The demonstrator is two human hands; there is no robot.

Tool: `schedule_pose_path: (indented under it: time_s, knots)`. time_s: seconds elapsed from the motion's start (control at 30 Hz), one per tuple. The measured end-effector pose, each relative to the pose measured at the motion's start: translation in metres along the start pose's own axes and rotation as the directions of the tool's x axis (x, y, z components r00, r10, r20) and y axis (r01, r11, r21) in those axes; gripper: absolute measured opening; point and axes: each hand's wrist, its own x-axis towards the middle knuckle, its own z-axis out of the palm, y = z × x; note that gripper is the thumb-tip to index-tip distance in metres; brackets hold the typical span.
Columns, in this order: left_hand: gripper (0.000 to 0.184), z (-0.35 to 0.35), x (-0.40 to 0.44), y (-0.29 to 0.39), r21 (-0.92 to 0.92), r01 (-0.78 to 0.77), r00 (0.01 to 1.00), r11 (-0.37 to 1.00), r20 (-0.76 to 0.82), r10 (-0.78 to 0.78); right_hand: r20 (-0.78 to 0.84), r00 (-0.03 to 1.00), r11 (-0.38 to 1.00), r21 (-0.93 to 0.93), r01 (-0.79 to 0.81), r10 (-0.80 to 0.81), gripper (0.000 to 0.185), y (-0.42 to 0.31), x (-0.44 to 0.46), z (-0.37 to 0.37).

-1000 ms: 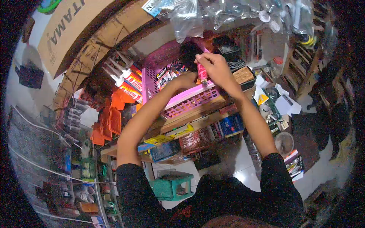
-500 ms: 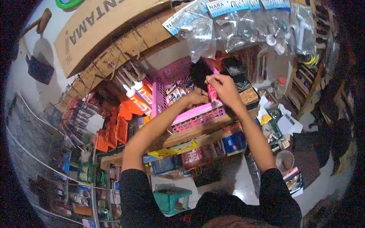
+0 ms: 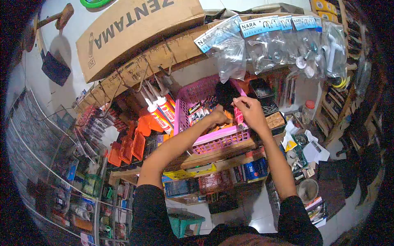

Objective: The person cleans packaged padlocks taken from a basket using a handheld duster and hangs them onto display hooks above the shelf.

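A pink slatted basket [image 3: 221,141] stands on the wooden shelf, filled with small packets and orange items. Inside it, my left hand [image 3: 219,116] reaches down among the orange items [image 3: 225,125]; its fingers are bent and partly hidden, so what they hold does not show. At the basket's right side, my right hand [image 3: 251,112] pinches the top of a bright pink item [image 3: 238,116], which hangs upright just inside the rim. Black-and-white packets [image 3: 198,113] lie left of my left hand. Something black and fuzzy [image 3: 225,95] sits at the back of the basket.
White-and-red sealant tubes [image 3: 162,112] and orange bins [image 3: 132,146] stand left of the basket. Clear plastic bags [image 3: 230,53] hang above it. A tray of tan blocks [image 3: 275,120] is at its right. A green stool [image 3: 184,222] stands below.
The view has shifted, so the basket and shelf sit lower and further right, and more of the hanging bags shows. My left hand stays in the basket and my right hand stays on the pink item.
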Motion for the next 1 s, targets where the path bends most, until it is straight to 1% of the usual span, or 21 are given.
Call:
schedule_pose_path:
  time_s: [0.03,0.07,0.1,0.17,0.2,0.27,0.37,0.4,0.47,0.5,0.57,0.63,0.67,0.7,0.77,0.8,0.9,0.97,1.0]
  knots:
    - [0.057,0.001,0.004,-0.007,-0.038,-0.053,0.998,0.998,-0.031,0.052,-0.001,1.0,1.0,-0.004,0.011,-0.011,0.029,0.001,0.0,0.0]
    - [0.057,0.005,0.007,-0.014,-0.029,-0.073,0.995,0.997,-0.064,0.071,0.0,1.0,1.0,0.001,0.019,-0.019,0.029,0.002,0.0,0.001]
    - [0.058,-0.002,-0.007,-0.002,-0.019,-0.092,0.991,0.996,-0.097,0.09,0.0,1.0,1.0,0.007,0.027,-0.027,0.029,0.003,0.0,0.001]
    - [0.059,-0.016,-0.032,0.023,-0.052,-0.044,0.996,0.998,-0.085,0.04,0.008,1.0,1.0,0.013,0.017,-0.017,0.029,0.003,-0.001,0.0]
    - [0.059,-0.024,-0.041,0.037,-0.093,0.026,0.999,0.995,-0.037,-0.029,0.017,1.0,1.0,0.012,-0.001,0.001,0.029,0.003,-0.001,0.0]
    - [0.033,-0.023,-0.037,0.036,-0.23,0.094,0.995,0.969,0.045,-0.086,0.017,1.0,1.0,0.016,-0.011,0.011,0.029,0.004,0.0,0.0]
    - [0.026,-0.015,-0.01,0.002,-0.263,0.083,0.996,0.961,0.034,-0.076,0.005,1.0,1.0,0.024,-0.012,0.012,0.029,0.008,-0.001,0.003]
    - [0.013,-0.018,-0.008,0.001,-0.386,0.111,0.99,0.916,0.121,-0.069,0.01,1.0,0.999,0.024,-0.027,0.027,0.028,0.006,-0.001,0.002]
    - [0.006,-0.024,-0.006,-0.002,-0.432,0.108,0.993,0.896,0.086,-0.078,0.021,0.999,0.999,0.018,-0.034,0.034,0.028,0.003,0.0,0.001]
    - [0.006,-0.029,-0.008,-0.001,-0.454,0.104,0.994,0.885,0.068,-0.083,0.027,0.999,1.0,0.013,-0.029,0.028,0.027,0.004,0.0,0.0]
    - [0.01,-0.039,0.002,-0.015,-0.403,0.022,0.998,0.915,0.06,0.003,0.026,1.0,1.0,0.02,-0.007,0.007,0.028,0.011,0.001,0.002]
    - [0.016,-0.046,0.02,-0.047,-0.352,-0.068,0.994,0.934,0.052,0.092,0.012,0.999,0.999,0.046,0.03,-0.03,0.028,0.021,0.003,0.004]
    - [0.016,-0.049,0.016,-0.059,-0.502,-0.148,0.986,0.852,-0.011,0.164,0.032,0.999,1.0,0.008,-0.005,0.005,0.03,0.015,0.002,0.002]
    - [0.016,-0.052,0.012,-0.071,-0.631,-0.228,0.969,0.741,-0.074,0.235,0.03,1.0,1.0,-0.006,0.0,0.001,0.03,0.012,0.002,0.002]
    - [0.017,-0.074,-0.037,-0.039,-0.646,-0.207,0.978,0.734,-0.123,0.168,0.027,1.0,1.0,-0.03,0.008,-0.007,0.03,0.011,0.001,0.002]
    - [0.023,-0.087,-0.071,-0.022,-0.726,-0.176,0.984,0.665,-0.127,0.122,0.03,1.0,0.999,-0.039,0.005,-0.004,0.03,0.01,0.001,0.002]
    - [0.023,-0.108,-0.143,-0.001,-0.888,-0.146,0.987,0.435,-0.105,0.119,0.026,1.0,0.997,-0.074,0.013,-0.011,0.03,0.015,0.003,0.003]
    - [0.037,-0.107,-0.184,-0.017,-0.935,-0.219,0.962,0.28,-0.158,0.224,0.031,0.999,0.998,-0.05,0.04,-0.039,0.029,0.019,0.003,0.003]
    - [0.045,-0.104,-0.218,-0.011,-0.967,-0.213,0.966,0.138,-0.188,0.176,0.039,0.999,0.999,-0.046,0.027,-0.025,0.028,0.018,0.004,0.004]
